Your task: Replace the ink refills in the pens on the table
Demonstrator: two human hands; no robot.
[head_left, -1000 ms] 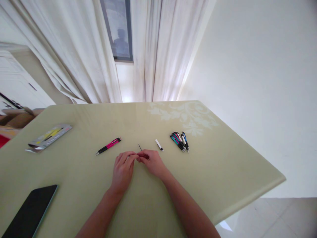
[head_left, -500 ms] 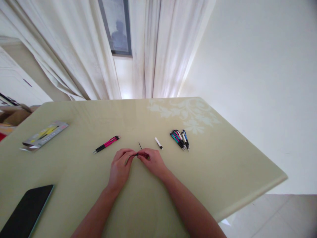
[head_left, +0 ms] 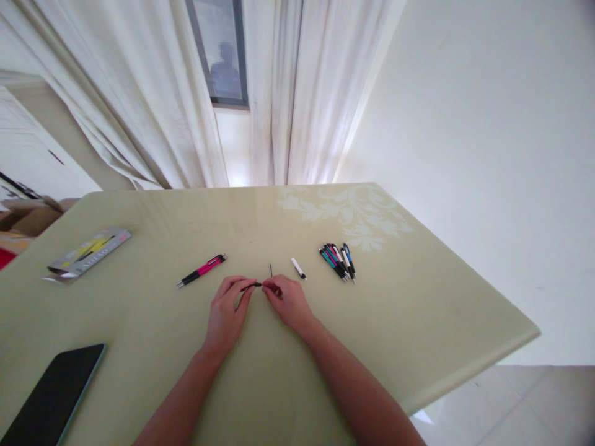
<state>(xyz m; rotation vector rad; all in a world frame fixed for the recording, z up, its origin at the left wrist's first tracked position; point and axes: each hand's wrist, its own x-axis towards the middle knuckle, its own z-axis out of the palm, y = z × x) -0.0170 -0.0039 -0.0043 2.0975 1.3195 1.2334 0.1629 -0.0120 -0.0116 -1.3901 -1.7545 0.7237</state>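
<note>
Near the table's middle, my left hand (head_left: 227, 311) pinches a short black pen part (head_left: 255, 285) that looks like a pen's lower grip. My right hand (head_left: 287, 301) is closed at the fingertips, close to the right end of that part. From behind its fingers rises a thin dark rod (head_left: 271, 270) resembling a pen refill; its lower end is hidden. A white pen barrel (head_left: 297, 267) with a dark clip or end lies just beyond my right hand. Left of my hands are pink-and-black pens (head_left: 202, 270), lying close together.
Several pens in mixed colours (head_left: 337, 261) lie bunched on the right. A grey-and-yellow package (head_left: 89, 254) is at the far left of the pale green table (head_left: 409, 297). A dark tablet-like slab (head_left: 53, 396) occupies the near left corner. Curtains (head_left: 320, 93) hang behind.
My fingertips have drawn slightly apart, exposing more of the black pen part. The thin rod has shifted right with my right hand and stands more upright in view.
</note>
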